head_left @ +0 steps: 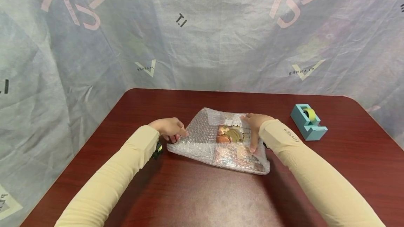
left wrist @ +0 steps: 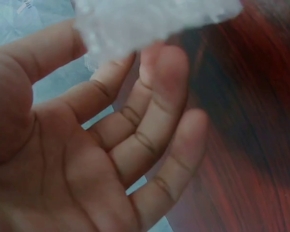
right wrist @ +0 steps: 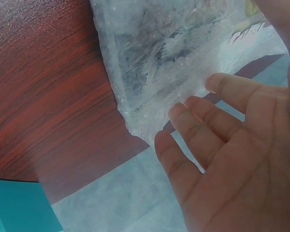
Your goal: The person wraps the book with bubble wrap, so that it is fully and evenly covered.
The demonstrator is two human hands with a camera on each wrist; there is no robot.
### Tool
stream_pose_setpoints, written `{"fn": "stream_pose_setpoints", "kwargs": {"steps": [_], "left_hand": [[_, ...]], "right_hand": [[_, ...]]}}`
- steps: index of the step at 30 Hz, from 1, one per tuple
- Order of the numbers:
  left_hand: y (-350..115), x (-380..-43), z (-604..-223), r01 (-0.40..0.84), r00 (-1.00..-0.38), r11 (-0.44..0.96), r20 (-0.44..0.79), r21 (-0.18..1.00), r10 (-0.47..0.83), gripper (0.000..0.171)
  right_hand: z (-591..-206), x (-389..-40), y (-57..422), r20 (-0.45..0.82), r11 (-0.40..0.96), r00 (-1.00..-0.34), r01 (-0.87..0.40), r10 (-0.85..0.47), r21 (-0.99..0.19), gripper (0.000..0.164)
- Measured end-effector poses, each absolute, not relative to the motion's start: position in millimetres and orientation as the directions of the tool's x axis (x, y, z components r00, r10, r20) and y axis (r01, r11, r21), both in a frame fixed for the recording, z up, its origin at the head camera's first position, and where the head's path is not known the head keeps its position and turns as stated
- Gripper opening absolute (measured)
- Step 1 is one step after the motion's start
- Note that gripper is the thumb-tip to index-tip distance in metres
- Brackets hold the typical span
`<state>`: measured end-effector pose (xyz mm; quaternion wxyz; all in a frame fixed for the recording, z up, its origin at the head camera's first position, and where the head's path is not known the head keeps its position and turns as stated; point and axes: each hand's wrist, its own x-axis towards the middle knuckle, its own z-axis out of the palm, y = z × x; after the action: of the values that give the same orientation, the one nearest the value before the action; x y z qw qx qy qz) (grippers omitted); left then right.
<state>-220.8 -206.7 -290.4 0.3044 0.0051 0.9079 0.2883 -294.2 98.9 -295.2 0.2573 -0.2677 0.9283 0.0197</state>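
A sheet of bubble wrap lies on the table around a flat, printed item with brown, gold and green on it. The near flap of the sheet is folded over part of that item, which shows through the clear plastic. At the left end of the sheet, my left hand pinches the bubble wrap between thumb and index finger, its other fingers loosely bent. My right hand rests on the right end of the wrapped item, fingers and thumb spread. In the right wrist view its fingers stretch along the wrap's edge.
A teal tape dispenser with a yellow roll stands on the table to the right of my right hand. The dark red table has a rounded back edge, and a grey printed cloth hangs behind it.
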Motion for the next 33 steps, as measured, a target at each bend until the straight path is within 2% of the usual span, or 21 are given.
{"fn": "stream_pose_setpoints", "kwargs": {"steps": [13,23,33], "left_hand": [[-195.7,-220.5,-274.9,-0.100,-0.828,0.755,-0.475,0.648,0.297,0.031],[-178.1,-223.0,-265.4,-0.095,-0.831,0.656,-0.422,0.749,0.363,0.033],[-155.7,-224.1,-262.3,-0.236,-0.844,0.539,-0.446,0.808,0.298,0.037]], "right_hand": [[-295.3,-294.6,98.5,-0.490,0.846,-0.714,-0.523,-0.501,-0.102,0.131],[-294.1,-293.7,98.1,-0.492,0.842,-0.710,-0.530,-0.504,-0.098,0.130],[-295.2,-294.1,97.8,-0.484,0.836,-0.709,-0.541,-0.512,-0.092,0.128]]}}
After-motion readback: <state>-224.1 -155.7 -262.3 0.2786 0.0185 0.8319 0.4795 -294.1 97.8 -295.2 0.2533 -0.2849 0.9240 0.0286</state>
